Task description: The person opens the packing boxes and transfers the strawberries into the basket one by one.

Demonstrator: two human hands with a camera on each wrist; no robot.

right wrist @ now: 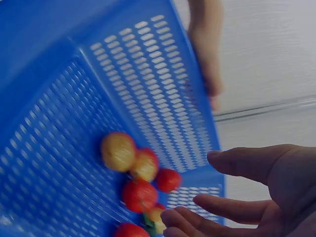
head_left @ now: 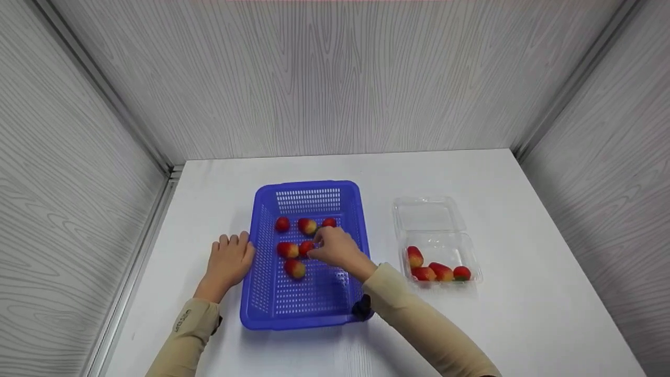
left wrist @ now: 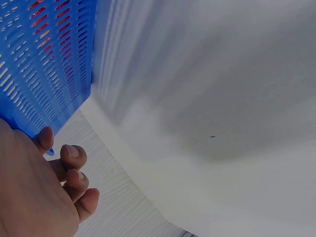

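Note:
A blue slotted basket point(head_left: 261, 272) stands on the white table and holds several red and yellow strawberries point(head_left: 287, 250). My right hand point(head_left: 320, 246) reaches into it, fingers spread and relaxed just over the strawberries point(right wrist: 139, 195). In the right wrist view the right hand point(right wrist: 192, 192) has its thumb apart from the fingers and grips nothing. My left hand point(head_left: 239, 247) lies on the table with its thumb side against the basket's left wall point(left wrist: 44, 64). Its fingers point(left wrist: 74, 157) are loosely curled and hold nothing.
A clear plastic clamshell box point(head_left: 434, 217) lies open to the right of the basket, with several strawberries point(head_left: 440, 272) in its near half. Grey panel walls point(head_left: 335, 78) close in the table at the back and on both sides.

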